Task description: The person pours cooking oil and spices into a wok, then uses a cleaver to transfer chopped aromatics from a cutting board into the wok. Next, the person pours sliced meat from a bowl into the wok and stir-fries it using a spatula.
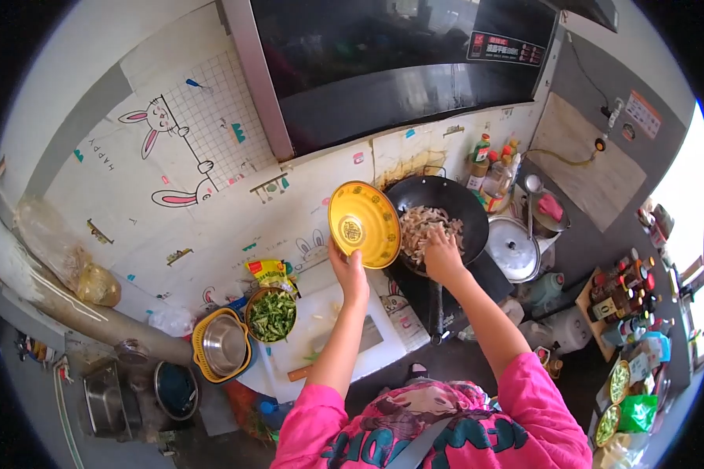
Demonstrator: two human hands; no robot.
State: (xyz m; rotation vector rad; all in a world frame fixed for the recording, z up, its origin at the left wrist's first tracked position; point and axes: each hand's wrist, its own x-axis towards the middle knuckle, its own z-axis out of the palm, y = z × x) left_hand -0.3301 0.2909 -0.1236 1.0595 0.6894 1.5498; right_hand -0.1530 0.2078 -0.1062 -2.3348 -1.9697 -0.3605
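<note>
L hand [350, 275]: held yellow bowl [365, 224], tilted, by wok [472, 215].
R hand [443, 256]: was at meat [419, 229]; couldn't tell grip.
Meat: lay in wok.
Risk: poss. burn if wok was hot; bowl drop if hold slipped.

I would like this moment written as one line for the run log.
left hand: holds bowl, tilted beside wok | right hand: at meat in wok | knife: on board
</note>
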